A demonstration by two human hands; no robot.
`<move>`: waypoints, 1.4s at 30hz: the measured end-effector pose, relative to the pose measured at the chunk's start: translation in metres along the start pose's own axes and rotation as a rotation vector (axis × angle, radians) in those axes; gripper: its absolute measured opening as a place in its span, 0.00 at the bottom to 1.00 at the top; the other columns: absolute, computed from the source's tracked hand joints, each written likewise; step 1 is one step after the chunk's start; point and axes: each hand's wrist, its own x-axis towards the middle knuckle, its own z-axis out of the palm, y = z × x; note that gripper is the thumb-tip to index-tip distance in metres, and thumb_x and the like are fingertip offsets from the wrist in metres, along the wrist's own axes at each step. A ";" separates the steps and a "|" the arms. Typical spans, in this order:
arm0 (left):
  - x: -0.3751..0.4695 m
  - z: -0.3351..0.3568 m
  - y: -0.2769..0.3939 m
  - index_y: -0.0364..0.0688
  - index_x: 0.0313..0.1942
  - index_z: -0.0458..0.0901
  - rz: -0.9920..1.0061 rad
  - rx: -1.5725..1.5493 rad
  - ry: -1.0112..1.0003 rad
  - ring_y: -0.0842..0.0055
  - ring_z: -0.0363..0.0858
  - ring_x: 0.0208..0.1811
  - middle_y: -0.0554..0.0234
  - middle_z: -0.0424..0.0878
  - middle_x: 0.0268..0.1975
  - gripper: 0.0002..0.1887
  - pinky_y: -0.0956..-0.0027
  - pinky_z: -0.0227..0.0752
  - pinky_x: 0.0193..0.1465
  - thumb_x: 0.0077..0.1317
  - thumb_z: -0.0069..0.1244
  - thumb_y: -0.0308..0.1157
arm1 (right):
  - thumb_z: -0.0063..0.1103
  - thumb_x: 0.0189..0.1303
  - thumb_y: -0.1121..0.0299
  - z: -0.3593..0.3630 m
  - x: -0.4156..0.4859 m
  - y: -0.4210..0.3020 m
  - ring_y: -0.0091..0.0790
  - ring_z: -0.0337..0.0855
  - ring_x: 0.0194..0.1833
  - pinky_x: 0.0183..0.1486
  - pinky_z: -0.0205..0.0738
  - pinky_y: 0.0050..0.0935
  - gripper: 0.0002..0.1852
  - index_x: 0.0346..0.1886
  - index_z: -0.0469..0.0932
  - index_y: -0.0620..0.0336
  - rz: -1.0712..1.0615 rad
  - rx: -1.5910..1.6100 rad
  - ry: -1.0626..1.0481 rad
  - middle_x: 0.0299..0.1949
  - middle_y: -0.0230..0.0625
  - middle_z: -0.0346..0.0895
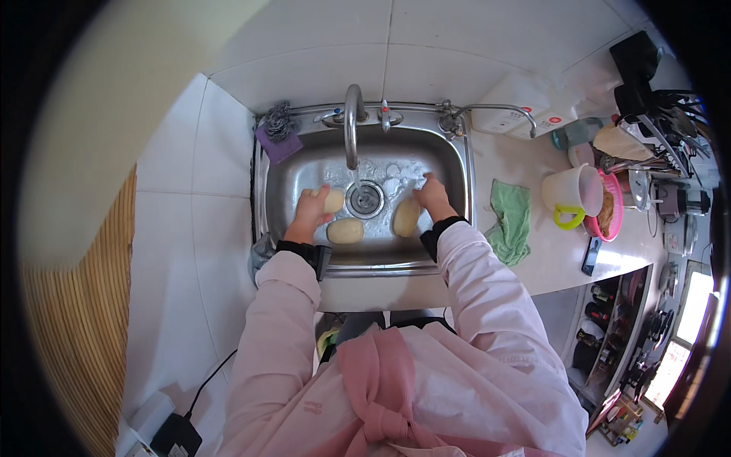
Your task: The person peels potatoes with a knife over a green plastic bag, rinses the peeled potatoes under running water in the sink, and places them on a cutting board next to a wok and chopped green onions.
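Observation:
Water runs from the curved metal faucet [354, 131] into the stainless steel sink [451, 154], over the round drain [365, 199]. At the left of the drain my left hand [311, 210] holds a pale peeled potato [333, 201]. A second peeled potato [345, 231] lies on the sink floor just below it. My right hand [432, 197] is at the right side of the sink, beside a third potato [406, 217]; its fingers extend past that potato's upper end, and whether they touch it I cannot tell. The right palm is hidden.
A purple scouring pad [280, 146] with a steel wool scrubber [280, 123] sits on the sink's upper left corner. On the right counter are a green cloth [510, 220], a measuring jug [562, 191], a pink basket [612, 211] and a phone [591, 256]. A small tap [502, 108] stands at the sink's upper right.

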 end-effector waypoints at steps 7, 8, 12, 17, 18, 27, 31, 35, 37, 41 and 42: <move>0.046 -0.014 -0.053 0.28 0.55 0.64 0.065 0.698 -0.017 0.58 0.80 0.42 0.40 0.75 0.49 0.35 0.62 0.76 0.37 0.57 0.54 0.49 | 0.72 0.42 0.54 0.055 -0.012 0.011 0.51 0.74 0.54 0.57 0.69 0.38 0.47 0.59 0.54 0.69 0.259 -0.031 -0.247 0.52 0.55 0.72; 0.049 -0.016 -0.058 0.29 0.55 0.65 0.141 0.840 0.017 0.57 0.79 0.43 0.39 0.75 0.50 0.35 0.61 0.75 0.41 0.57 0.53 0.49 | 0.72 0.42 0.54 0.059 -0.012 0.011 0.51 0.74 0.54 0.57 0.69 0.38 0.47 0.59 0.53 0.69 0.288 -0.013 -0.253 0.52 0.55 0.72; 0.050 -0.014 -0.054 0.31 0.53 0.69 0.178 1.273 0.026 0.57 0.77 0.48 0.41 0.75 0.51 0.31 0.61 0.68 0.54 0.60 0.50 0.48 | 0.74 0.40 0.54 0.060 -0.009 0.003 0.52 0.74 0.54 0.56 0.70 0.38 0.47 0.58 0.55 0.69 0.184 0.080 -0.227 0.52 0.56 0.72; 0.014 0.025 -0.009 0.33 0.51 0.71 0.420 0.334 -0.235 0.62 0.76 0.50 0.49 0.77 0.50 0.27 0.65 0.63 0.59 0.66 0.42 0.50 | 0.73 0.42 0.53 0.056 -0.017 -0.048 0.43 0.77 0.47 0.51 0.71 0.34 0.44 0.58 0.57 0.65 -0.265 0.515 -0.047 0.47 0.51 0.73; 0.001 0.035 -0.003 0.34 0.50 0.71 0.465 0.251 -0.221 0.64 0.77 0.47 0.52 0.77 0.48 0.26 0.65 0.66 0.54 0.67 0.41 0.51 | 0.71 0.45 0.54 0.058 -0.022 -0.060 0.45 0.77 0.47 0.50 0.71 0.35 0.42 0.57 0.58 0.66 -0.299 0.617 -0.028 0.45 0.52 0.73; -0.050 0.046 0.036 0.45 0.49 0.69 0.210 -0.138 -0.219 0.77 0.77 0.26 0.63 0.77 0.32 0.26 0.74 0.71 0.18 0.69 0.30 0.57 | 0.55 0.63 0.60 0.056 -0.034 -0.101 0.34 0.74 0.40 0.42 0.71 0.35 0.20 0.51 0.64 0.63 -0.272 1.052 -0.030 0.39 0.47 0.72; -0.049 0.039 0.045 0.40 0.47 0.71 0.047 -0.146 -0.262 0.73 0.77 0.20 0.59 0.77 0.30 0.28 0.72 0.69 0.14 0.69 0.28 0.57 | 0.53 0.64 0.59 0.044 -0.057 -0.101 0.32 0.73 0.42 0.42 0.71 0.35 0.18 0.50 0.66 0.59 -0.334 1.399 -0.245 0.41 0.42 0.72; -0.055 0.046 0.042 0.38 0.46 0.72 0.218 -0.200 -0.133 0.71 0.78 0.17 0.56 0.78 0.28 0.29 0.72 0.68 0.13 0.69 0.28 0.57 | 0.49 0.66 0.57 0.042 -0.074 -0.110 0.29 0.72 0.40 0.42 0.72 0.33 0.16 0.48 0.69 0.58 -0.406 1.101 -0.045 0.42 0.39 0.72; -0.058 0.047 0.040 0.39 0.47 0.71 0.334 -0.152 -0.166 0.70 0.78 0.17 0.55 0.79 0.28 0.29 0.72 0.68 0.12 0.69 0.28 0.57 | 0.48 0.66 0.58 0.041 -0.069 -0.113 0.28 0.72 0.40 0.41 0.72 0.31 0.16 0.49 0.68 0.59 -0.381 1.064 0.014 0.42 0.38 0.71; -0.064 0.043 0.039 0.43 0.44 0.72 0.174 -0.109 -0.285 0.73 0.76 0.16 0.62 0.77 0.23 0.29 0.74 0.67 0.15 0.68 0.27 0.60 | 0.48 0.67 0.61 0.035 -0.052 -0.106 0.26 0.73 0.39 0.43 0.72 0.28 0.17 0.53 0.65 0.61 -0.263 1.188 -0.121 0.44 0.37 0.72; -0.065 0.041 0.041 0.44 0.44 0.72 0.117 -0.131 -0.300 0.74 0.75 0.15 0.63 0.77 0.24 0.29 0.75 0.66 0.14 0.68 0.27 0.60 | 0.49 0.67 0.61 0.034 -0.053 -0.103 0.26 0.74 0.39 0.43 0.72 0.28 0.17 0.53 0.66 0.61 -0.169 1.251 -0.158 0.44 0.36 0.73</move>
